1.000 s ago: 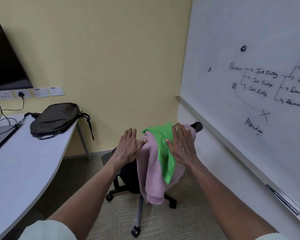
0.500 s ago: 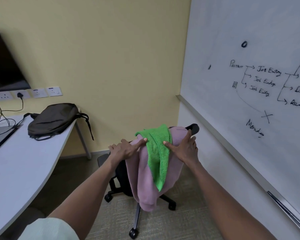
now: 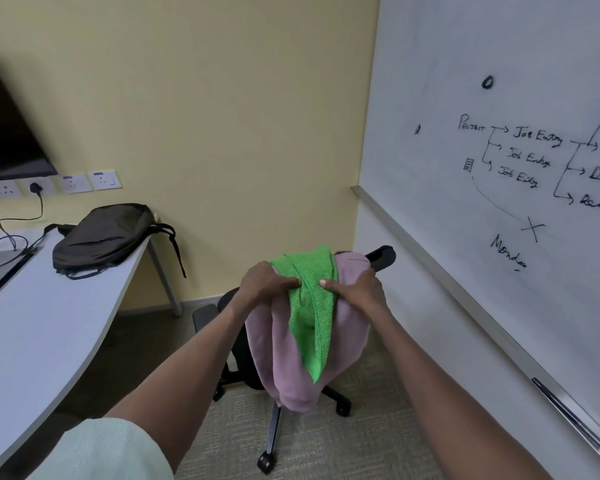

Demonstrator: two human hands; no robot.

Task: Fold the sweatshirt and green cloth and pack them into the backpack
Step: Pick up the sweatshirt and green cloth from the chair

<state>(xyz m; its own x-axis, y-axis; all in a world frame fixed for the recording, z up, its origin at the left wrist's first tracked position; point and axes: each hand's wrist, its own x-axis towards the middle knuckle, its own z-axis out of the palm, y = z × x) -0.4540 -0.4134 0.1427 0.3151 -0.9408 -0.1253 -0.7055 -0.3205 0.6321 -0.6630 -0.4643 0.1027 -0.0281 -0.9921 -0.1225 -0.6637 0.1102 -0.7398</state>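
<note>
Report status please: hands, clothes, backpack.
Left hand and right hand grip green cloth and pink sweatshirt on chair. Backpack on table, looks closed. Nothing folded.

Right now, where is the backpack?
In the head view, the backpack lies at left on the white desk's far end, below the wall sockets.

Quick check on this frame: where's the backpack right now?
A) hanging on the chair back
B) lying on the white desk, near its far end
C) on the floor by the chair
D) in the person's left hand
B: the backpack lies on the white desk near the wall, while both hands grip the green cloth and sweatshirt draped over the chair.
</note>
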